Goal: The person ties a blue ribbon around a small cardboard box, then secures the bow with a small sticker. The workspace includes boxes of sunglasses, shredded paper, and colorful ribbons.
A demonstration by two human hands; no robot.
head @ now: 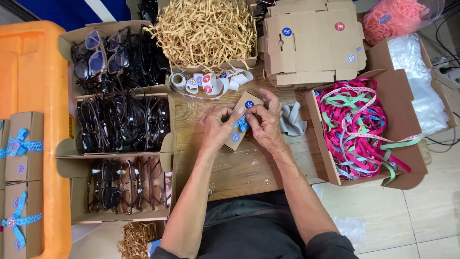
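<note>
Both of my hands hold a small brown cardboard box (244,103) above the wooden table (239,168). My left hand (218,127) grips its left side and my right hand (266,122) its right side. The fingertips of both meet at a blue ribbon (242,123) tied around the box. A round blue sticker sits on the box's top end and another on its lower end. A grey cloth (291,120) lies just right of my right hand.
Three open cartons of glasses (122,122) stand at the left. Paper shreds (206,29), sticker rolls (206,82) and flat folded boxes (311,38) lie behind. A carton of coloured ribbons (362,127) stands at the right. Finished ribboned boxes (21,144) rest on an orange bin.
</note>
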